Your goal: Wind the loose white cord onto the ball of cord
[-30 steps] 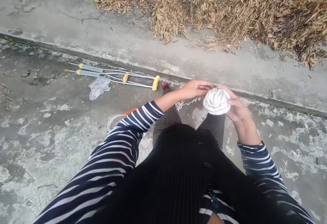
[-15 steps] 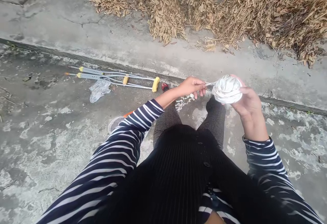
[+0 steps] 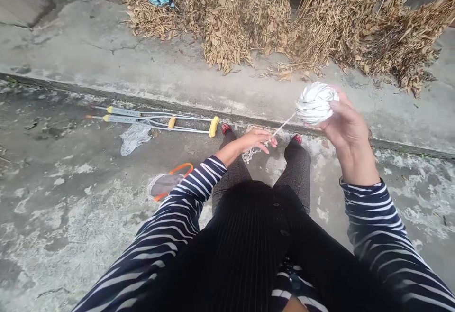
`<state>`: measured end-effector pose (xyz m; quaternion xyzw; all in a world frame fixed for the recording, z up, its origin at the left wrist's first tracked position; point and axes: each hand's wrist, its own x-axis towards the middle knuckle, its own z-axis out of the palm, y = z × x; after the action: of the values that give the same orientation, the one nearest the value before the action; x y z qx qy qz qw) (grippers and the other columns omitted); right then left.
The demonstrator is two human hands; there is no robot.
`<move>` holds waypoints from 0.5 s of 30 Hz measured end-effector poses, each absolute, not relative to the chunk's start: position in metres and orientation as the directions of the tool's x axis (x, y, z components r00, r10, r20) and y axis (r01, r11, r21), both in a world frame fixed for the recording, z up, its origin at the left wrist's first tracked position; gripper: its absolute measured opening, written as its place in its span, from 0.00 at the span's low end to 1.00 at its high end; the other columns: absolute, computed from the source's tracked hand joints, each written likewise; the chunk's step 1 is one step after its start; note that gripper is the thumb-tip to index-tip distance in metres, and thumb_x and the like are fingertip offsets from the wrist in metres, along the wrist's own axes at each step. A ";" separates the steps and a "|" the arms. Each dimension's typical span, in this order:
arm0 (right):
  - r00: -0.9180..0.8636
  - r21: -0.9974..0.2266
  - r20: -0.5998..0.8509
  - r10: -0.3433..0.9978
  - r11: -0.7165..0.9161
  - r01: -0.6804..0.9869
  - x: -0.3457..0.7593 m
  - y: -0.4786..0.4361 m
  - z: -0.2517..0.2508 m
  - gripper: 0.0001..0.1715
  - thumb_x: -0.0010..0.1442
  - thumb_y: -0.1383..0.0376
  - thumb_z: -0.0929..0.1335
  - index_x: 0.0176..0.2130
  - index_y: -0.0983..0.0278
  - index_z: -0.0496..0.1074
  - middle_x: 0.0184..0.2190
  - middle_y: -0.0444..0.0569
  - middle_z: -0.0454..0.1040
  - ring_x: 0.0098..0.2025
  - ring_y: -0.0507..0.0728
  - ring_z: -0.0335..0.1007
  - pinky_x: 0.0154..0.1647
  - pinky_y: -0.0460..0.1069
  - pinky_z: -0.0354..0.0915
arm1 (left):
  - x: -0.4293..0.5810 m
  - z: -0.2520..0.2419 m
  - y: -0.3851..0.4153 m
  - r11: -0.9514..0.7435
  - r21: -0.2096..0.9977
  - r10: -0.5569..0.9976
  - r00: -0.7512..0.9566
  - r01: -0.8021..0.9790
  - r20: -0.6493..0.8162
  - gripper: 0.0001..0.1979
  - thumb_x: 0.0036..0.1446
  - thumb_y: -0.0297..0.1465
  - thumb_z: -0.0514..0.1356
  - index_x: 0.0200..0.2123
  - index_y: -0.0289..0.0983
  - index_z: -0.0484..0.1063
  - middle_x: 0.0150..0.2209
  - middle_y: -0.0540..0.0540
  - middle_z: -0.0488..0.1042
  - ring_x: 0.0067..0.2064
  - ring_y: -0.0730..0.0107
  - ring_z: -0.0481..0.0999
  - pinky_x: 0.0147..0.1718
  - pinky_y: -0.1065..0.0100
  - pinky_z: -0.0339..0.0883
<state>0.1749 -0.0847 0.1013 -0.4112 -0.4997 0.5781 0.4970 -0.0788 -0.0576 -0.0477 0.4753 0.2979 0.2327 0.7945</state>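
Note:
A thick ball of white cord (image 3: 314, 104) is gripped in my right hand (image 3: 350, 132), raised at the right with the fingers wrapped round its far side. From the ball a strand (image 3: 283, 126) slants down to my left hand (image 3: 256, 139), which is lower and nearer the middle. The strand passes between the fingers of my left hand, pinched near the fingertips. Below and behind that hand a loose tangle of white cord (image 3: 250, 154) hangs over the ground between my legs.
Two crutches (image 3: 159, 121) with yellow pads lie on the concrete at the left, beside a clear plastic bag (image 3: 135, 137). Nearer me is an orange-handled bag (image 3: 165, 186). A low concrete ledge (image 3: 170, 75) crosses ahead, with dried plants (image 3: 227, 32) along it.
My right hand has lifted the ball a little, and my left hand has moved down and slightly left. The strand between them is longer and slants more steeply.

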 end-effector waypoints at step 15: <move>-0.045 -0.819 0.447 0.894 0.429 0.381 0.126 -0.038 0.040 0.42 0.45 0.41 0.81 0.50 0.58 0.71 0.52 0.53 0.67 0.59 0.66 0.63 0.69 0.63 0.60 | -0.085 0.001 -0.098 0.536 0.789 0.653 0.739 -0.299 -0.163 0.18 0.57 0.43 0.69 0.32 0.33 0.72 0.28 0.41 0.78 0.34 0.62 0.82 0.25 0.70 0.72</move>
<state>0.1261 -0.0385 0.0402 -0.4706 -0.6771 0.2534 0.5059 -0.0847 -0.0982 0.0014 0.3910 0.2262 0.2813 0.8466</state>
